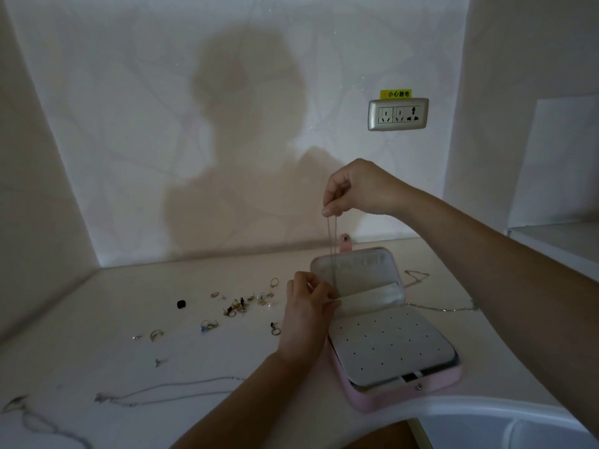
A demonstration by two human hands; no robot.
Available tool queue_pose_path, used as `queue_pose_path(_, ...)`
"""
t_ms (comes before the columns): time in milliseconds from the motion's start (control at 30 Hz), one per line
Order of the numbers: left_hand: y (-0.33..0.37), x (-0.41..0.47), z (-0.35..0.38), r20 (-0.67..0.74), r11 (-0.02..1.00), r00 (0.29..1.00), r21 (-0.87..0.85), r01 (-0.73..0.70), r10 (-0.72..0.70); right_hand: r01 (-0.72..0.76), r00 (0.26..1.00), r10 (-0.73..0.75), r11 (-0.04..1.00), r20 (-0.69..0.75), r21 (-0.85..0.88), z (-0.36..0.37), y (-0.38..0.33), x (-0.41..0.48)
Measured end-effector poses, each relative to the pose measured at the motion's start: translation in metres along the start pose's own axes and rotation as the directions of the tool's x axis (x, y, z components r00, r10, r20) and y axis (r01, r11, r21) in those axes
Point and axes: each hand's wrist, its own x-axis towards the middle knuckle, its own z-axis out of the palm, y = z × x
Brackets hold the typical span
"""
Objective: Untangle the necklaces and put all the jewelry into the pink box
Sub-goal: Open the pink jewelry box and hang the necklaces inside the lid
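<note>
The pink box [406, 395] lies open at the table's right, its lid standing up with a white pocket [372, 298] inside and a dotted white pad below. My right hand [358, 189] is raised above the lid and pinches the top of a thin silver necklace [332, 247], which hangs straight down into the lid. My left hand [308, 303] pulls the pocket's edge open where the chain's lower end goes in. Loose rings and earrings [238, 307] are scattered left of the box. Another silver necklace [155, 392] lies near the front left.
Two more chains lie right of the box: one [416, 277] behind it and one [450, 308] beside it. A black stone piece [182, 303] sits at the left. A wall socket [398, 114] is above. A white chair back [505, 419] curves at the lower right.
</note>
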Motion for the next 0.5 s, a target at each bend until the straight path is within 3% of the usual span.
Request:
queue_pose_path(233, 0.0, 0.0, 0.001, -0.024, 1.0, 1.0, -0.027, 0.002, -0.002, 0.045, 0.998, -0.045, 0.999, -0.045, -0.005, 0.021, 0.01, -0.011)
queue_pose_path(500, 0.0, 0.001, 0.003, -0.022, 1.0, 1.0, -0.018, 0.019, -0.019, 0.021, 0.999, -0.019, 0.999, 0.043, -0.032, 0.039, 0.026, -0.024)
